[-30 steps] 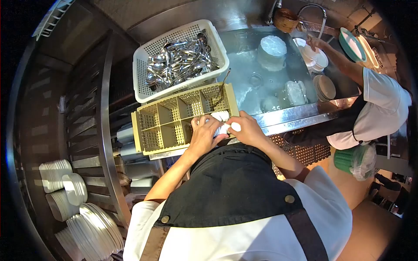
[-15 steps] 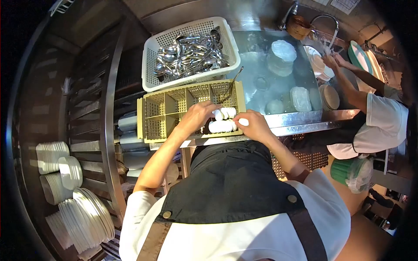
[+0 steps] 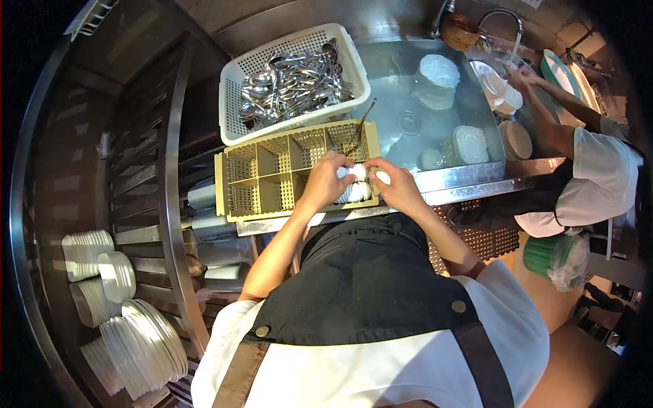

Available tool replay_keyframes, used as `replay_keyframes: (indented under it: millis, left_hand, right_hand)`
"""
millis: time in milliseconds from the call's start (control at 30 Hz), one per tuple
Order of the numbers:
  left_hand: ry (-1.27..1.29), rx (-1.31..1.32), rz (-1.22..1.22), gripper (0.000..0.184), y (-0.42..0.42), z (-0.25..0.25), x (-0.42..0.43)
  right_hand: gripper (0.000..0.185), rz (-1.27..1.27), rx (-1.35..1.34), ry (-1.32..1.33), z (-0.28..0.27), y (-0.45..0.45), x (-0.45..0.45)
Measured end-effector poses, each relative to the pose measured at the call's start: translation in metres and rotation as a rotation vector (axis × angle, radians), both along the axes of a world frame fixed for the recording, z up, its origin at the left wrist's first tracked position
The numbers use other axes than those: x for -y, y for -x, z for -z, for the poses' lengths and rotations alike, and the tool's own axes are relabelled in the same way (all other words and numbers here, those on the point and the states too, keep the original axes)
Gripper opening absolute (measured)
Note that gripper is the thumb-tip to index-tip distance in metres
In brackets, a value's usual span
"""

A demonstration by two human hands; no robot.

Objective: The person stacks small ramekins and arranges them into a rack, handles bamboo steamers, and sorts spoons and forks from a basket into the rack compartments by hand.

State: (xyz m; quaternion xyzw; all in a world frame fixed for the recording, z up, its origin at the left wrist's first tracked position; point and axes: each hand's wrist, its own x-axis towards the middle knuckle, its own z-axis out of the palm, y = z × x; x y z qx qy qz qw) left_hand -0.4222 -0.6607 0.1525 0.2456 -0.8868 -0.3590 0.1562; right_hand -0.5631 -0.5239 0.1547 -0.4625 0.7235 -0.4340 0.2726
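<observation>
A yellow divided cutlery basket (image 3: pixel 258 178) sits on the metal ledge in front of me. White soup spoons (image 3: pixel 354 194) are packed in rows in its near right compartment. My left hand (image 3: pixel 328 180) reaches into that compartment, its thumb and fingers closed on white spoons at the row's left end. From the right, my right hand (image 3: pixel 398 185) holds a white soup spoon (image 3: pixel 383 177), with its fingertips at the other end of the row. My fingers partly hide the spoons. One thin metal utensil (image 3: pixel 369 111) leans upright in the far right compartment.
A white basket (image 3: pixel 230 109) of metal spoons stands behind the yellow one. Right of it, a water-filled sink (image 3: pixel 388 75) holds stacked dishes (image 3: pixel 439 71). At far right, a co-worker (image 3: pixel 598 170) has hands under a running tap. Stacked white plates (image 3: pixel 146 347) stand on the left rack.
My left hand has moved right and down, onto the white spoons. My right hand has shifted slightly nearer the row, still with a spoon. The view has tilted slightly.
</observation>
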Motion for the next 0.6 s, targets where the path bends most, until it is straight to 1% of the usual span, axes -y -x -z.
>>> replay_keyframes:
  millis: [33, 67, 133, 200, 233, 267, 300, 333, 367, 433, 467, 533, 567, 600]
  left_hand:
    - [-0.069, -0.042, 0.069, 0.018, -0.003, 0.001, 0.007]
    - [-0.083, -0.053, 0.084, 0.018, -0.005, 0.003, 0.010]
    - [-0.096, -0.059, 0.094, 0.018, -0.009, 0.002, 0.007]
    - [-0.233, -0.129, -0.055, 0.022, -0.011, 0.002, 0.000]
    - [-0.232, -0.131, -0.047, 0.022, -0.013, 0.007, 0.000]
    - [-0.235, -0.095, -0.077, 0.028, -0.017, 0.015, 0.001]
    - [-0.240, -0.058, -0.108, 0.033, -0.017, 0.012, 0.000]
    - [-0.182, -0.008, -0.112, 0.036, -0.015, 0.010, 0.000]
    - [-0.185, -0.007, -0.111, 0.036, -0.013, 0.007, 0.000]
    - [-0.052, 0.089, -0.132, 0.035, -0.009, 0.003, 0.003]
    - [-0.051, 0.087, -0.134, 0.035, -0.009, 0.004, 0.004]
    - [-0.153, 0.014, -0.103, 0.036, -0.008, 0.010, 0.006]
    - [-0.077, -0.006, -0.065, 0.036, -0.006, 0.012, 0.004]
    - [0.012, 0.036, -0.062, 0.035, -0.004, 0.008, -0.003]
  right_hand:
    - [0.022, 0.020, -0.072, 0.025, 0.000, -0.001, 0.000]
    - [0.022, 0.022, -0.071, 0.024, -0.001, 0.001, 0.001]
    - [0.024, -0.035, -0.226, 0.012, -0.001, 0.003, 0.004]
    - [0.024, -0.051, -0.223, -0.029, -0.002, 0.003, 0.005]
    - [0.024, -0.072, -0.224, -0.073, -0.003, 0.005, 0.006]
    - [0.024, -0.066, -0.227, -0.074, -0.006, 0.005, 0.007]
    - [0.023, -0.067, -0.220, -0.127, -0.010, 0.004, 0.007]
    - [0.023, -0.070, -0.212, -0.180, -0.011, 0.003, 0.007]
    - [0.023, -0.070, -0.211, -0.183, -0.011, 0.003, 0.006]
    - [0.022, -0.059, -0.194, -0.156, -0.009, 0.003, 0.008]
    - [0.022, -0.061, -0.196, -0.155, -0.010, 0.003, 0.009]
    - [0.020, -0.048, -0.179, -0.176, -0.014, 0.002, 0.008]
    - [0.020, -0.046, -0.203, -0.131, -0.004, 0.003, 0.008]
    - [0.020, -0.042, -0.194, -0.119, -0.003, 0.002, 0.009]
